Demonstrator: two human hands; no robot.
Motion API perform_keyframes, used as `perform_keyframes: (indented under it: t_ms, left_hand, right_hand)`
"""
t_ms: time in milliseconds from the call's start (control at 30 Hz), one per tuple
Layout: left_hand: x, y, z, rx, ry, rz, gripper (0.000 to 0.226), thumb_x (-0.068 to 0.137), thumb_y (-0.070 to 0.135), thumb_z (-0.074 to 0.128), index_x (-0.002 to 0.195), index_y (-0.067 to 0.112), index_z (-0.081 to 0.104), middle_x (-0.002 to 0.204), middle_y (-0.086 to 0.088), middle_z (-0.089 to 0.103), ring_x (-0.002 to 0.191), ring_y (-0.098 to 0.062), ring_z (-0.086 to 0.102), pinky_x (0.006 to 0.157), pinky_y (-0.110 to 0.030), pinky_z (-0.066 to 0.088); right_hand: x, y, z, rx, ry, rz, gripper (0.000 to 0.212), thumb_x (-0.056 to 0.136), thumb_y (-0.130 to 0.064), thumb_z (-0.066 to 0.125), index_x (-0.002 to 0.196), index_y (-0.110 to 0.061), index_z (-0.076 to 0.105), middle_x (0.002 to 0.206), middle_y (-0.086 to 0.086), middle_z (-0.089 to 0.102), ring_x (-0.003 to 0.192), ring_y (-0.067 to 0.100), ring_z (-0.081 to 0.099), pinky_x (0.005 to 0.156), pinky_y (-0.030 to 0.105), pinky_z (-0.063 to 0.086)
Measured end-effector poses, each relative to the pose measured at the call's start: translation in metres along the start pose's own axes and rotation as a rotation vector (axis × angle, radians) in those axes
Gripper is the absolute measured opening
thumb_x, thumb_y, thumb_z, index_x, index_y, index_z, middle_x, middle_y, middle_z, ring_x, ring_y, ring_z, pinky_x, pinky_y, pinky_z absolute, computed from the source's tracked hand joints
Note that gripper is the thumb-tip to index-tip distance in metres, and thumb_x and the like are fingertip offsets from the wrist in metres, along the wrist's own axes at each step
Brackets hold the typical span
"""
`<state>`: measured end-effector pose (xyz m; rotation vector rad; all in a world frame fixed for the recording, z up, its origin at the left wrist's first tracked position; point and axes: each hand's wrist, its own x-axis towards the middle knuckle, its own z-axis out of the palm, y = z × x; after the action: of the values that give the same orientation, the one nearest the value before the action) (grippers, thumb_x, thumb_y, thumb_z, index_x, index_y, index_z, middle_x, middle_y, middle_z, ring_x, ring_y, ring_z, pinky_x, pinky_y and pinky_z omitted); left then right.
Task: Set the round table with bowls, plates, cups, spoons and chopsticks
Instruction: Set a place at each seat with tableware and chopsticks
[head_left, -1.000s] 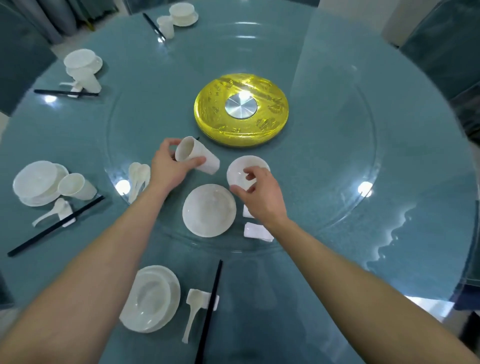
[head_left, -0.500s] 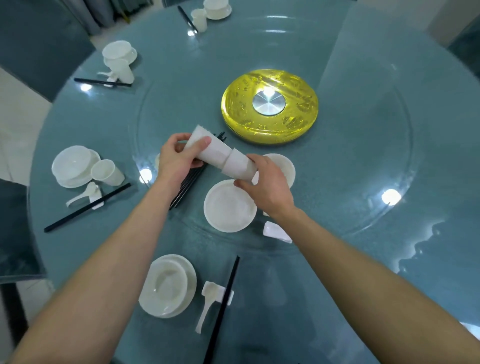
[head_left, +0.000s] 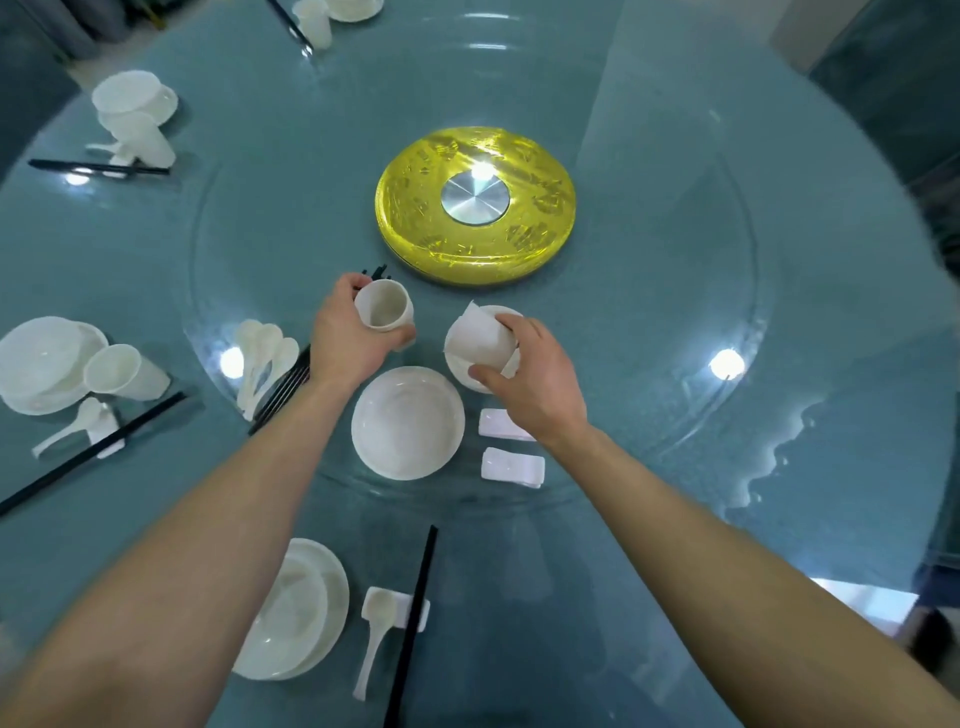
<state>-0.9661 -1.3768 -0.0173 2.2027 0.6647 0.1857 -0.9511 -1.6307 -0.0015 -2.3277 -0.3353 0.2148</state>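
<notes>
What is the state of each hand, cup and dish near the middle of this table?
left hand, grips the single cup.
single cup, held tilted, empty, mouth toward the camera.
right hand, grips the cup stack.
cup stack, nested, tipped sideways, apart from the single cup.
white dish, upright, empty, untouched.
far-left cup, lying on its side.

I'm seeing a yellow disc (head_left: 410, 218) sitting at the centre of a clear glass turntable (head_left: 649, 260), with a silver cap (head_left: 475, 200) shining in its middle. A white rectangular rest (head_left: 501, 423) is lying near the turntable's near edge, a second rest (head_left: 511, 466) lying just beside it. A dark teal chair (head_left: 893, 104) is standing at the upper right.
</notes>
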Motion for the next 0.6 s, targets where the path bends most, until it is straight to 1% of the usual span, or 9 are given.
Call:
perform_keyframes:
  t_ms: [133, 200, 267, 333, 367, 433, 467, 533, 600]
  left_hand:
    - [-0.002, 0.002, -0.007, 0.055, -0.087, 0.029, 0.103, 0.058, 0.049, 0.102, 0.144, 0.028, 0.049, 0.132, 0.007, 0.066, 0.118, -0.02, 0.065, 0.1, -0.044, 0.055]
    - [-0.009, 0.001, -0.016, 0.038, -0.085, 0.034, 0.104, 0.063, 0.048, 0.101, 0.148, 0.025, 0.048, 0.138, 0.004, 0.062, 0.124, -0.019, 0.063, 0.105, -0.044, 0.053]
    - [-0.022, 0.0, -0.026, 0.012, 0.03, 0.081, 0.081, 0.076, 0.043, 0.093, 0.144, 0.025, 0.053, 0.136, 0.004, 0.06, 0.122, -0.014, 0.061, 0.104, -0.044, 0.055]
    - [-0.037, 0.003, -0.035, -0.056, 0.139, 0.138, 0.053, 0.087, 0.039, 0.082, 0.134, 0.026, 0.062, 0.125, 0.009, 0.065, 0.109, -0.005, 0.064, 0.095, -0.041, 0.058]
    - [-0.044, 0.007, -0.04, -0.109, 0.129, 0.133, 0.046, 0.088, 0.043, 0.079, 0.129, 0.027, 0.066, 0.12, 0.012, 0.068, 0.102, -0.001, 0.066, 0.091, -0.037, 0.059]
    - [-0.056, 0.015, -0.049, -0.2, -0.03, 0.079, 0.053, 0.085, 0.06, 0.074, 0.128, 0.029, 0.068, 0.116, 0.014, 0.073, 0.099, 0.0, 0.069, 0.089, -0.03, 0.059]
    - [-0.063, 0.018, -0.055, -0.234, -0.142, 0.05, 0.062, 0.082, 0.066, 0.071, 0.132, 0.03, 0.067, 0.119, 0.013, 0.074, 0.103, -0.002, 0.07, 0.091, -0.031, 0.059]
    - [-0.075, 0.022, -0.063, -0.293, -0.33, 0.019, 0.073, 0.077, 0.066, 0.071, 0.138, 0.027, 0.065, 0.122, 0.007, 0.074, 0.109, -0.009, 0.07, 0.093, -0.042, 0.061]
    - [-0.09, 0.02, -0.07, -0.326, -0.392, 0.025, 0.073, 0.074, 0.061, 0.073, 0.135, 0.022, 0.067, 0.116, 0.002, 0.075, 0.102, -0.012, 0.07, 0.09, -0.051, 0.063]
  right_hand:
    - [-0.003, -0.001, 0.0, -0.001, -0.007, 0.002, 0.07, 0.085, -0.04, 0.084, 0.146, -0.026, 0.054, 0.143, -0.006, 0.058, 0.125, 0.02, 0.056, 0.102, 0.036, 0.049]
    - [-0.006, -0.006, 0.0, -0.001, -0.01, -0.003, 0.069, 0.086, -0.041, 0.084, 0.147, -0.025, 0.054, 0.143, -0.006, 0.059, 0.124, 0.019, 0.057, 0.102, 0.037, 0.05]
    - [-0.009, -0.012, 0.002, 0.002, -0.012, -0.016, 0.069, 0.086, -0.043, 0.083, 0.146, -0.025, 0.055, 0.143, -0.006, 0.06, 0.124, 0.019, 0.057, 0.098, 0.034, 0.049]
    - [-0.015, -0.019, 0.006, 0.011, -0.03, -0.021, 0.07, 0.086, -0.046, 0.082, 0.147, -0.027, 0.054, 0.143, -0.006, 0.06, 0.123, 0.019, 0.057, 0.093, 0.03, 0.046]
    - [-0.018, -0.022, 0.008, 0.019, -0.041, -0.019, 0.071, 0.086, -0.046, 0.082, 0.148, -0.027, 0.053, 0.143, -0.006, 0.06, 0.123, 0.018, 0.057, 0.093, 0.029, 0.045]
    - [-0.025, -0.03, 0.012, 0.054, -0.059, -0.026, 0.072, 0.085, -0.045, 0.084, 0.147, -0.028, 0.053, 0.14, -0.008, 0.06, 0.117, 0.013, 0.057, 0.095, 0.03, 0.049]
    - [-0.03, -0.036, 0.015, 0.08, -0.069, -0.042, 0.071, 0.084, -0.044, 0.084, 0.146, -0.028, 0.054, 0.137, -0.01, 0.06, 0.112, 0.01, 0.058, 0.096, 0.033, 0.053]
    - [-0.039, -0.047, 0.019, 0.116, -0.088, -0.085, 0.069, 0.084, -0.041, 0.086, 0.144, -0.027, 0.056, 0.131, -0.014, 0.059, 0.113, 0.012, 0.061, 0.099, 0.04, 0.057]
    - [-0.051, -0.057, 0.023, 0.11, -0.101, -0.149, 0.067, 0.084, -0.041, 0.086, 0.143, -0.026, 0.057, 0.127, -0.017, 0.059, 0.116, 0.013, 0.06, 0.098, 0.042, 0.056]
